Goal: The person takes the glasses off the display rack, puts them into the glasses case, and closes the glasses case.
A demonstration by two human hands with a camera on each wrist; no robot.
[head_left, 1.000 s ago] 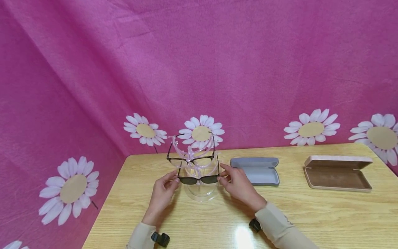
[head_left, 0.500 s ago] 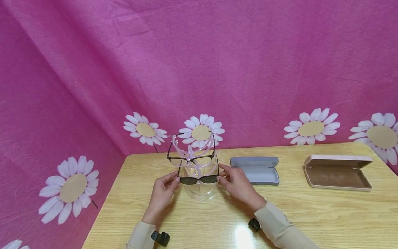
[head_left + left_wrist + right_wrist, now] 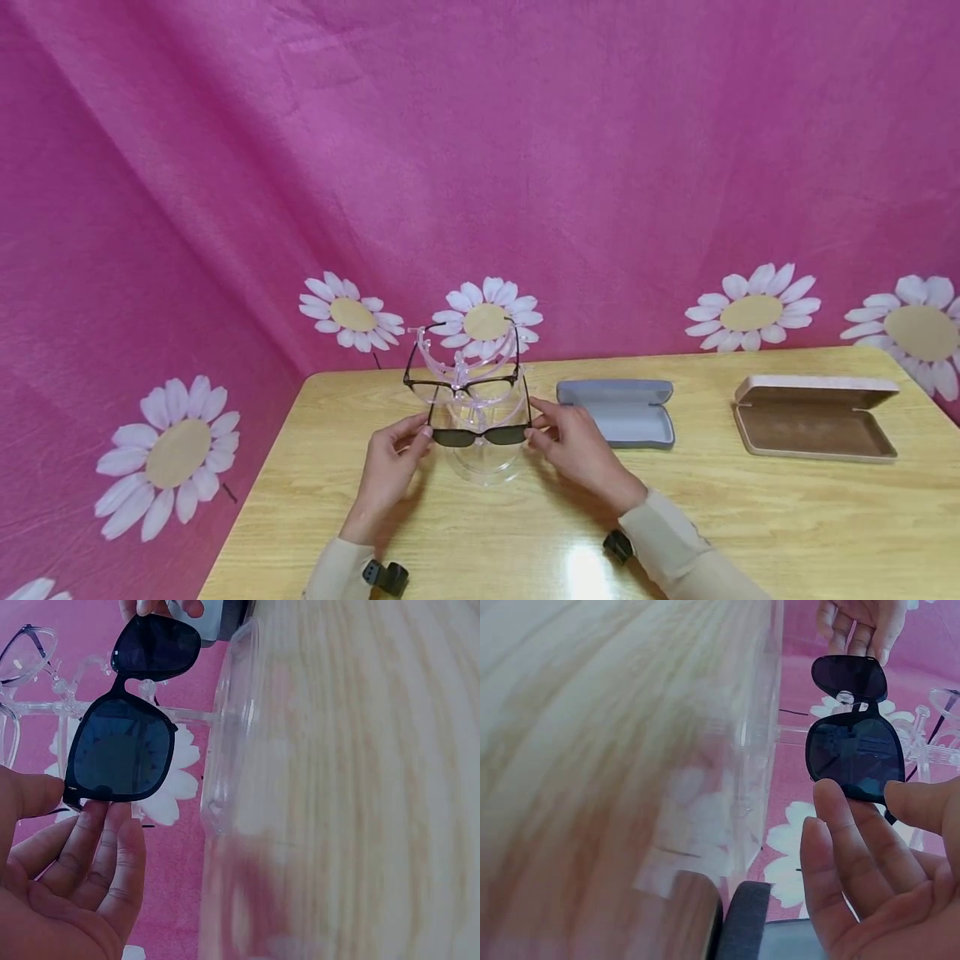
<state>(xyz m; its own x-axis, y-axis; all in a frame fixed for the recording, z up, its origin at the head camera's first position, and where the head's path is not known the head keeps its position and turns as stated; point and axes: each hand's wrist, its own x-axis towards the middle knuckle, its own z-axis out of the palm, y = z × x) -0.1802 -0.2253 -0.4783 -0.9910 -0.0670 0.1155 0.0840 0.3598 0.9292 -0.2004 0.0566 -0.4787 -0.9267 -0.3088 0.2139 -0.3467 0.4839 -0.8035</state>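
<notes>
A pair of dark-lensed sunglasses [image 3: 504, 434] sits at the lower tier of a clear display stand [image 3: 483, 475], temples pointing back. My left hand [image 3: 388, 471] pinches the frame's left corner between thumb and fingers, as the left wrist view shows on the sunglasses [image 3: 124, 750]. At the opposite corner my right hand [image 3: 579, 450] grips the frame by thumb and fingertips; in the right wrist view its thumb lies at the hinge of the sunglasses [image 3: 855, 754]. Above them, black-framed clear eyeglasses [image 3: 459, 387] rest on the stand's upper tier.
Right of the stand lies an open grey-blue glasses case [image 3: 630, 429]. Farther right is an open pink case [image 3: 817, 433] with a brown lining. All stand on a wooden table [image 3: 712, 517], backed by a pink flowered cloth [image 3: 600, 183].
Both hands keep their hold on the sunglasses in nearly the same place. The sunglasses' front sits very slightly lower in the head view; the cases and clear eyeglasses stay put.
</notes>
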